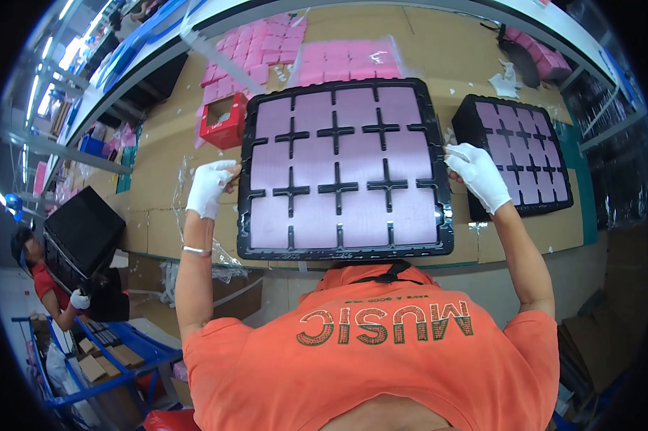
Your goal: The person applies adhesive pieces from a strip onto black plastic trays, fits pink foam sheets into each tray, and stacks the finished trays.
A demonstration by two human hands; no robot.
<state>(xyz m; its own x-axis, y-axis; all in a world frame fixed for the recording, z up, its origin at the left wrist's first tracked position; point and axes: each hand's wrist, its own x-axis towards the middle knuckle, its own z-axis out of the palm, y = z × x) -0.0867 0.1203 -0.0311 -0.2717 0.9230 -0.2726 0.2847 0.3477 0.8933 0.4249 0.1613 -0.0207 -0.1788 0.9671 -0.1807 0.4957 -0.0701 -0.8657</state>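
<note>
A large black plastic tray point(345, 253) spans the middle of the view, its compartments filled with pale pink-purple pads point(315, 154) between cross-shaped black dividers. White-gloved, my left hand point(209, 188) has its fingers curled on the tray's left edge. Opposite it, my right hand point(480, 174), also gloved, grips the right edge; its fingertips are partly hidden by the rim. Just right of that hand stands a stack of smaller-looking black trays point(475, 208) with similar pads on top.
A red open box point(225, 121) sits beyond my left hand. Farther back lie pink foam blocks point(241, 50) and a plastic-wrapped pink bundle point(345, 61). Brown cardboard point(155, 194) covers the bench. At left, a co-worker point(51, 287) holds a stack of black trays point(83, 230).
</note>
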